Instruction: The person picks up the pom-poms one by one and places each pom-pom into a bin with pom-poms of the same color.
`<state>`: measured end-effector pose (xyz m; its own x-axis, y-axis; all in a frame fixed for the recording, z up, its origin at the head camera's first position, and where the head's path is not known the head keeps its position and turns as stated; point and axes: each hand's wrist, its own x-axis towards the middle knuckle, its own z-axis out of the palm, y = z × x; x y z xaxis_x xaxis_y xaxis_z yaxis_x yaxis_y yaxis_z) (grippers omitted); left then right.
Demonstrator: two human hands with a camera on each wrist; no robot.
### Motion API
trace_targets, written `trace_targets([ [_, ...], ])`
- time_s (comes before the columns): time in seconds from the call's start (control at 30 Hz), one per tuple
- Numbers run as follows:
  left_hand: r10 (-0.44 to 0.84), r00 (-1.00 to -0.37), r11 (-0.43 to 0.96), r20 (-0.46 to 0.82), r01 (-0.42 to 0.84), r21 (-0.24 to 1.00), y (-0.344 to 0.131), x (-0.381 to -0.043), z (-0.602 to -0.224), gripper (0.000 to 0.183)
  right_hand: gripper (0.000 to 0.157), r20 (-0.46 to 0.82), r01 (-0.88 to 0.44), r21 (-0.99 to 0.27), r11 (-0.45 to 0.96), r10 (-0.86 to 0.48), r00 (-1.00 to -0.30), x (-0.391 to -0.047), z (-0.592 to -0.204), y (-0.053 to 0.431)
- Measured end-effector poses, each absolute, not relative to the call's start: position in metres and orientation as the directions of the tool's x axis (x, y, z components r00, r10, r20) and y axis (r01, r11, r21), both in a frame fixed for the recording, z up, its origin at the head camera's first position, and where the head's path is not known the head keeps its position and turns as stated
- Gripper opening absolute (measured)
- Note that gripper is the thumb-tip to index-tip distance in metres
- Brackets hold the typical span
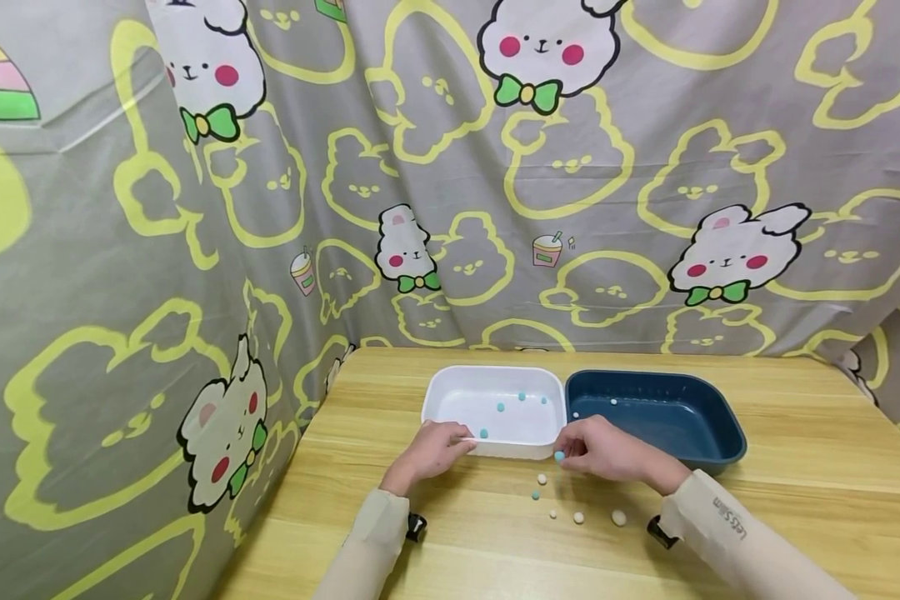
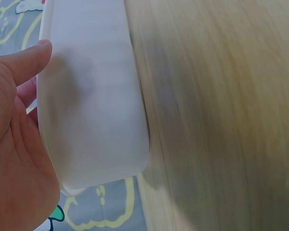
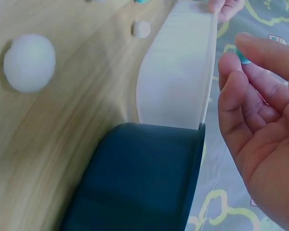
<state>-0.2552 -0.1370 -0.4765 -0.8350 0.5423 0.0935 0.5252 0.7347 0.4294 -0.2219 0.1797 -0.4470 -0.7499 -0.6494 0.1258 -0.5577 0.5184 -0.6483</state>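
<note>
My right hand point(image 1: 606, 450) pinches a small turquoise pompom point(image 1: 559, 456) between thumb and fingertips, just past the front right corner of a white plastic bin point(image 1: 506, 450). In the right wrist view the pompom point(image 3: 242, 56) shows partly, the rest covered by the fingers. My left hand point(image 1: 435, 450) holds the bin's front rim at the left, thumb outside and fingers over the inner side, as the left wrist view shows. Several turquoise pompoms point(image 1: 501, 407) lie in the white bin. A dark blue bin point(image 1: 729, 433) stands against its right side with small white pompoms point(image 1: 613, 402) inside.
On the wooden table point(image 1: 495, 550) before the bins lie several white pompoms of different sizes, the largest point(image 1: 618, 518) at the right, and one small turquoise pompom point(image 1: 536, 496). A patterned grey curtain point(image 1: 465, 317) hangs behind the table and along its left side.
</note>
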Motion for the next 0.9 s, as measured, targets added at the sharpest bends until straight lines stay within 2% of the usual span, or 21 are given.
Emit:
trace_targets([
  [0.27,0.543,-0.834,0.729,0.095,0.524,0.44,-0.137,-0.255,-0.476,0.02,0.01,0.104,-0.517,-0.643,0.566,-0.604,-0.79,-0.224,-0.442,0.181],
  [0.9,0.54,-0.837,0.733,0.09,0.52,0.438,-0.137,-0.255,-0.474,0.02,0.011,0.104,-0.469,-0.677,0.568,-0.557,-0.824,-0.236,-0.428,0.185],
])
